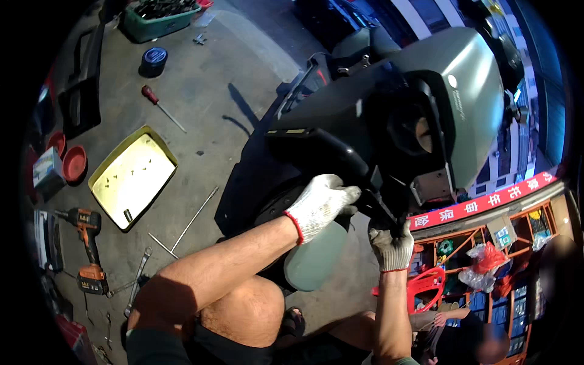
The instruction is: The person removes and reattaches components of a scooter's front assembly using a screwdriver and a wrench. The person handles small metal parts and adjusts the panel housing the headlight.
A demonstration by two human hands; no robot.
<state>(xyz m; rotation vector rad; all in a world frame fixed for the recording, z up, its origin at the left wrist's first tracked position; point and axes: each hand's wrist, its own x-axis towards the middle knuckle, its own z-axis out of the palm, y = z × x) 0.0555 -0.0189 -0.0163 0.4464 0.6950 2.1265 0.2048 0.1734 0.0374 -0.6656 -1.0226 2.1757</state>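
A scooter with grey-green body panels point(477, 91) and black trim point(328, 149) stands in front of me. My left hand point(322, 204), in a white knitted glove with a red cuff, is closed at the lower black trim, its fingertips partly hidden. Below it lies a rounded pale green panel point(316, 258), part of its edge behind my forearm. My right hand point(391, 245), gloved alike with dark smudged fingers, pinches the lower end of a narrow black part point(382, 210) under the scooter body. Where that part joins the scooter is too dark to make out.
Left on the floor are a yellow tray point(134, 176) with small screws, a red-handled screwdriver point(163, 109), a T-handle wrench point(185, 228), a cordless drill point(88, 249) and a spanner point(139, 280). At right are a red chair point(429, 286), orange shelving point(474, 234) and a seated person point(462, 334).
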